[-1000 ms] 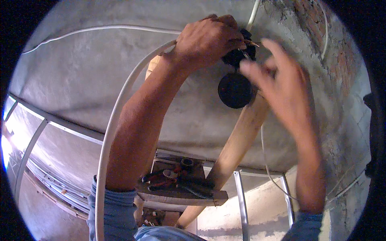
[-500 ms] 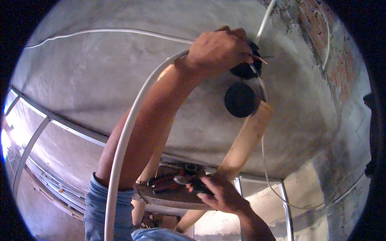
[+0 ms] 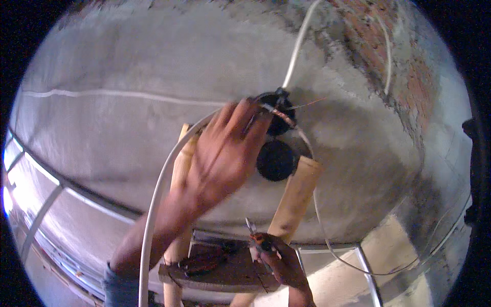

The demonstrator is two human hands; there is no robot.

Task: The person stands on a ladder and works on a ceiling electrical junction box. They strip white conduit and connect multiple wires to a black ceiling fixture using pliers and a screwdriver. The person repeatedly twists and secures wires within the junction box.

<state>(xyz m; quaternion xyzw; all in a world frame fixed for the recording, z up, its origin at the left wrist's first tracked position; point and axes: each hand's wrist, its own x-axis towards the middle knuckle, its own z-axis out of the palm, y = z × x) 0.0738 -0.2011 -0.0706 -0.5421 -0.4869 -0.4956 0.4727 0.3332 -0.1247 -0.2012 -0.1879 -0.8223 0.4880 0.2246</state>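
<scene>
My left hand (image 3: 222,153) reaches up to a round black wall box (image 3: 282,123), its fingers bent over the white cable (image 3: 169,163) where that enters the box. The hand is slightly blurred, and its thumb and fingertips are partly hidden. Beside the fingers, a stripped bundle with bare copper strands (image 3: 279,112) crosses the box opening, and one thin strand sticks out to the right. Lower down, my right hand (image 3: 284,261) is closed around orange-and-black pliers (image 3: 261,239), with the metal jaws pointing up. Directly below the box is a second round black box (image 3: 276,161).
A wooden ladder rail (image 3: 294,199) leans against the grey plaster wall. Red-handled tools (image 3: 207,262) lie on the wooden platform (image 3: 220,281). A thin cable loops down at right, past metal framing (image 3: 369,276). Exposed brick (image 3: 388,36) shows at upper right.
My right hand has lifted the pliers off the platform. My left hand has turned and shifted to below and left of the box opening, uncovering the stripped strands. The view has tilted upward.
</scene>
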